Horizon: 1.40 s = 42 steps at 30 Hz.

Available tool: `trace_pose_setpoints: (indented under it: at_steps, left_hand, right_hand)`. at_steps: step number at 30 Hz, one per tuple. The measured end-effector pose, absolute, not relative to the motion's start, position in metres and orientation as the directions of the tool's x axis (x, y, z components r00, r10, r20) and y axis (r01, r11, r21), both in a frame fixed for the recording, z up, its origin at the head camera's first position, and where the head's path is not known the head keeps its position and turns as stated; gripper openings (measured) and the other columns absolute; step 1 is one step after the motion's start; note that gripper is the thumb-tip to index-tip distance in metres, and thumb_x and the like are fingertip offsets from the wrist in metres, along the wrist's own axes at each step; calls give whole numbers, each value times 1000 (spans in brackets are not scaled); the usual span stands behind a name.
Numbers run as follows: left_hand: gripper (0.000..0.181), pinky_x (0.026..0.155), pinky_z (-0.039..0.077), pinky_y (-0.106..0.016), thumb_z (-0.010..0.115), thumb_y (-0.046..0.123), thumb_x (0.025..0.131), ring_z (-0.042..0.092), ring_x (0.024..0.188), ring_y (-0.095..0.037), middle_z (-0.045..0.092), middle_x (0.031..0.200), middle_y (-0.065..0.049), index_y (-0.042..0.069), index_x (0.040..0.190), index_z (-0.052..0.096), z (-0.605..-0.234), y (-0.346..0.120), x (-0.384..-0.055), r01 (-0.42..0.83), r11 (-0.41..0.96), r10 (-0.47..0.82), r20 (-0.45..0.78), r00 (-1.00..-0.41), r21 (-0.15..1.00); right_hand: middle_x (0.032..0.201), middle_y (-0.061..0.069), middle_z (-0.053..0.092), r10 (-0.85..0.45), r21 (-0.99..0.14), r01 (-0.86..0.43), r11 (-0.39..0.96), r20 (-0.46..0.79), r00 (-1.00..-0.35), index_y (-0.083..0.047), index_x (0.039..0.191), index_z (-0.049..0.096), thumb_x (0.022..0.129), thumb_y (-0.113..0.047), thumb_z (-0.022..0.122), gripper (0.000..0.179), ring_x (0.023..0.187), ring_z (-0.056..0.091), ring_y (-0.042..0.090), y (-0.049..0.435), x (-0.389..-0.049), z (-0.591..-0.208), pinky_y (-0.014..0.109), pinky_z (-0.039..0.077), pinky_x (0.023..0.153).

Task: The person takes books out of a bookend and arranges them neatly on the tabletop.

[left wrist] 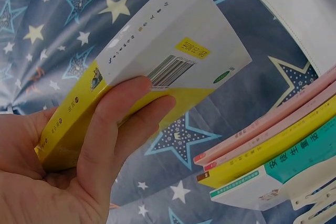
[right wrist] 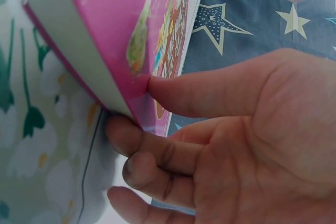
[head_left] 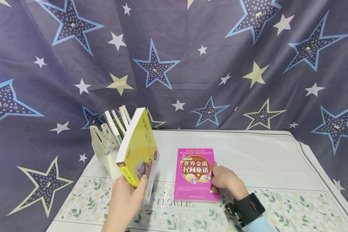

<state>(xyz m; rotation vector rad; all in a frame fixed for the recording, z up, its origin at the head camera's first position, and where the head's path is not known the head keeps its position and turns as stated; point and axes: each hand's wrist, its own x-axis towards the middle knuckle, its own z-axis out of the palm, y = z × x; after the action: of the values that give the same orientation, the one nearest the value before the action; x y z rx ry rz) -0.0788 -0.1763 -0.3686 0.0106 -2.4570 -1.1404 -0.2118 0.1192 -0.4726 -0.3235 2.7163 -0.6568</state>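
Note:
My left hand (head_left: 124,198) grips a thick yellow book (head_left: 140,141) by its lower part, tilted up above the table. In the left wrist view, fingers lie across its white-and-yellow back with the barcode (left wrist: 170,72), and the spine is toward the palm. My right hand (head_left: 227,180) pinches the right edge of a pink book (head_left: 195,191) that lies face up on the table. The right wrist view has the thumb (right wrist: 199,95) on the pink cover and fingertips at the lower edge of the page block.
Left of the yellow book, a cream book holder (head_left: 104,141) has several books standing in it, including a teal one (left wrist: 304,153). A white cloth with a floral band (head_left: 293,206) covers the table. A star-patterned curtain (head_left: 185,71) hangs behind.

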Motion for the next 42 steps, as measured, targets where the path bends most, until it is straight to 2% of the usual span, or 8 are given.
trace_pose_setpoints:
  at_steps: [5,10,13,16,20,26,36,42]
  left_hand:
    - [33,71,59,-37,71,2,95,68,78,-16,77,107,-16,-3,128,67,-371,-174,-80,164,668,-172,364,-915,726]
    - [33,78,61,-45,71,2,96,74,92,-23,76,109,-17,-4,128,66,-373,-171,-82,164,662,-164,355,-921,731]
    - [34,77,61,-43,72,2,95,73,91,-21,77,107,-16,-4,128,66,-374,-169,-83,173,661,-155,359,-920,730]
    - [33,58,56,-34,72,2,95,65,67,-13,75,90,-9,-3,127,66,-375,-168,-84,167,649,-151,340,-928,743]
    - [32,40,36,-27,71,2,96,42,45,-9,55,64,1,-4,126,65,-375,-166,-83,145,618,-144,293,-945,773]
    - [29,37,34,-26,70,2,96,38,41,-8,50,59,4,-3,125,65,-377,-164,-86,153,602,-123,280,-952,784]
    - [33,36,35,-27,70,1,96,43,41,-9,58,61,2,2,129,66,-379,-156,-92,177,564,-93,275,-957,807]
    - [41,36,37,-28,70,0,95,44,42,-9,77,95,-11,2,135,65,-382,-153,-96,197,553,-85,291,-953,810]
  right_hand:
    - [88,13,63,-290,-467,-144,873,-258,-921,21,154,28,94,-6,66,75,69,56,24,119,-212,-471,40,46,69]
    - [86,11,62,-289,-473,-140,870,-259,-922,20,154,29,95,-7,67,75,68,56,23,119,-211,-470,40,45,68]
    - [85,11,62,-286,-480,-133,867,-262,-922,20,154,29,95,-7,67,75,67,56,23,119,-211,-470,39,45,67]
    - [85,10,61,-287,-483,-135,865,-258,-922,20,153,29,95,-7,67,75,66,56,23,119,-210,-470,39,45,67]
    - [85,11,61,-289,-484,-136,864,-258,-922,20,153,30,95,-7,67,74,67,56,23,119,-210,-470,39,45,67]
    - [85,11,61,-292,-483,-138,865,-260,-920,20,154,28,96,-7,67,76,67,55,24,120,-210,-469,38,44,66]
    - [86,11,61,-279,-481,-125,868,-265,-923,20,154,29,96,-9,68,75,68,56,23,120,-211,-470,39,46,69]
    - [85,10,61,-285,-483,-132,865,-257,-924,20,154,30,96,-9,69,76,69,57,23,121,-211,-472,42,49,72]
